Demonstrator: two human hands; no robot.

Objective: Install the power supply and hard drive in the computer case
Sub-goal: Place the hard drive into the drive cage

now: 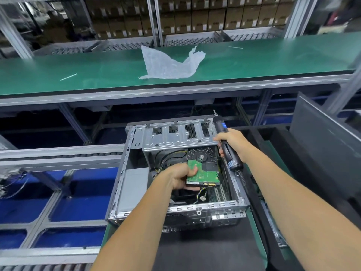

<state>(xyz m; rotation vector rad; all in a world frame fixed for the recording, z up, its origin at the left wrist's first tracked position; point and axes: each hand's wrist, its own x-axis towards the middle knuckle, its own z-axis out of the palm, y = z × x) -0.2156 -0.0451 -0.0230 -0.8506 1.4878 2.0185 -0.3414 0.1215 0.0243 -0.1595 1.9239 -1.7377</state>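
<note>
Underside-up, hard drive (green circuit board exposed)

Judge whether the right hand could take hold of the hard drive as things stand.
Probably not: the right hand already grips the electric screwdriver, though the hard drive, held by the left hand, lies close and uncovered.

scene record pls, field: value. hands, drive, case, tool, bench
left hand: grips hard drive
hard drive: circuit board up, held over the open case, front end under the drive cage
right hand: grips electric screwdriver, fingertips on drive cage
electric screwdriver: bit pointing up and away, not on a screw
drive cage: far end of computer case
computer case: side open
upper bench: plastic bag
</note>
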